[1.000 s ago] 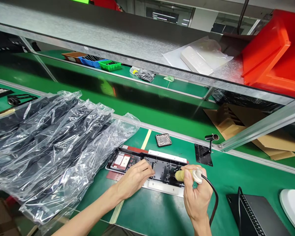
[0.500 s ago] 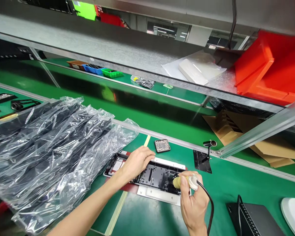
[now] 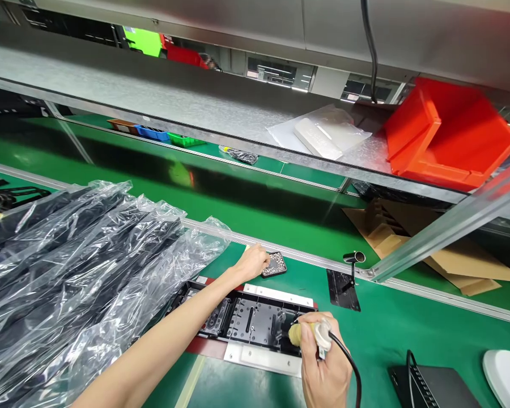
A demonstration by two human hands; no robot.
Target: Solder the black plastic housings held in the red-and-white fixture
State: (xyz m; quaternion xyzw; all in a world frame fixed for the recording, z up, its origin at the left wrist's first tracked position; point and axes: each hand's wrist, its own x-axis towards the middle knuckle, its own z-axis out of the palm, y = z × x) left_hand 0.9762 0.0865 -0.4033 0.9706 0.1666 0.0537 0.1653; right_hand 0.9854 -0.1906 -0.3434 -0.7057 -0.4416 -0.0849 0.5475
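Observation:
My left hand (image 3: 253, 263) reaches to the small black tray of screws (image 3: 275, 264), its fingers pinched together at the tray's left edge; whether a screw is between them is too small to tell. In my right hand (image 3: 326, 360) is a yellow and white corded electric screwdriver (image 3: 309, 334), pointing left over the right end of a long black plastic housing (image 3: 259, 323). Its tip is hidden. The housing lies between white metal strips (image 3: 261, 359) on a dark red base, and my left forearm crosses above its left part.
Plastic-wrapped dark parts (image 3: 89, 272) cover the left side. A metal tube holder (image 3: 353, 258) stands behind on the right, near a black device (image 3: 440, 385) and a white round object (image 3: 506, 377). A shelf (image 3: 174, 105) with a red bin (image 3: 454, 136) hangs above.
My left hand has moved from over the black housing back to the screw tray. My right hand still holds the screwdriver over the housing's right end. The camera view has shifted slightly.

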